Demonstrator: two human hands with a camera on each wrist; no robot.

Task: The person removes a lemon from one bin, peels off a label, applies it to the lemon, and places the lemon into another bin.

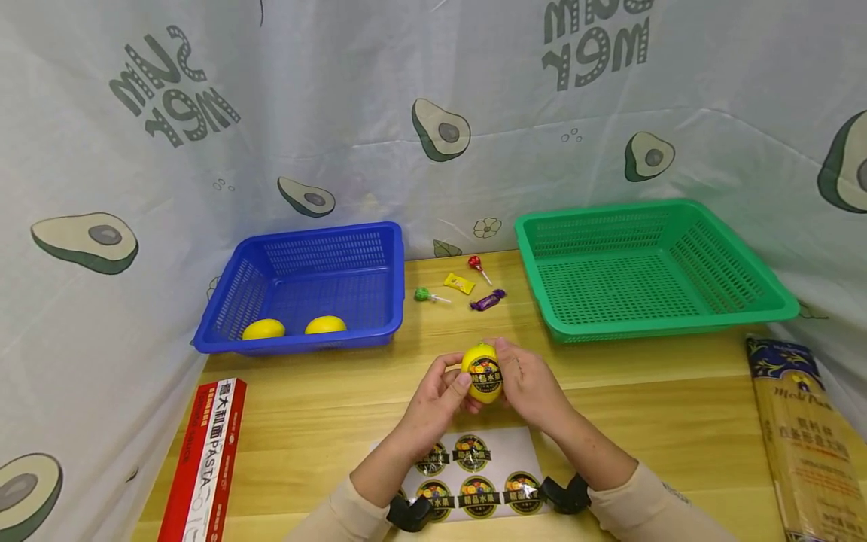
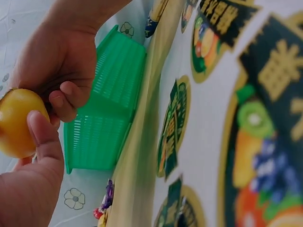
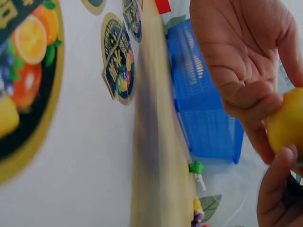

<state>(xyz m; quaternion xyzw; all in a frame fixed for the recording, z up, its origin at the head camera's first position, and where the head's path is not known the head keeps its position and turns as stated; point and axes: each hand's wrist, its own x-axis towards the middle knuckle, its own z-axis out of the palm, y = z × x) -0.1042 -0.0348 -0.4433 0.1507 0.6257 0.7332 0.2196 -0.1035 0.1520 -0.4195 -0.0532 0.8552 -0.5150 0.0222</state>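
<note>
Both hands hold a yellow lemon [image 1: 482, 399] over the middle of the table. On its upward side is a round black and gold fruit sticker [image 1: 485, 376]. My left hand [image 1: 436, 393] grips the lemon from the left, its thumb at the sticker's edge. From the right, the curled fingers of my right hand [image 1: 533, 382] pinch it. The left wrist view shows the lemon [image 2: 21, 123] between the two hands, with the sticker mostly turned away. Under the forearms lies a white sheet [image 1: 508, 452] with several matching stickers [image 1: 479, 497].
A blue basket [image 1: 396, 301] with two lemons [image 1: 264, 329] stands back left, a green basket [image 1: 535, 278] back right. Between them lie two lollipops [image 1: 422, 293], a yellow-wrapped candy [image 1: 459, 283] and a purple one [image 1: 488, 300]. A red pasta box [image 1: 203, 459] is left, a spaghetti pack [image 1: 806, 444] right.
</note>
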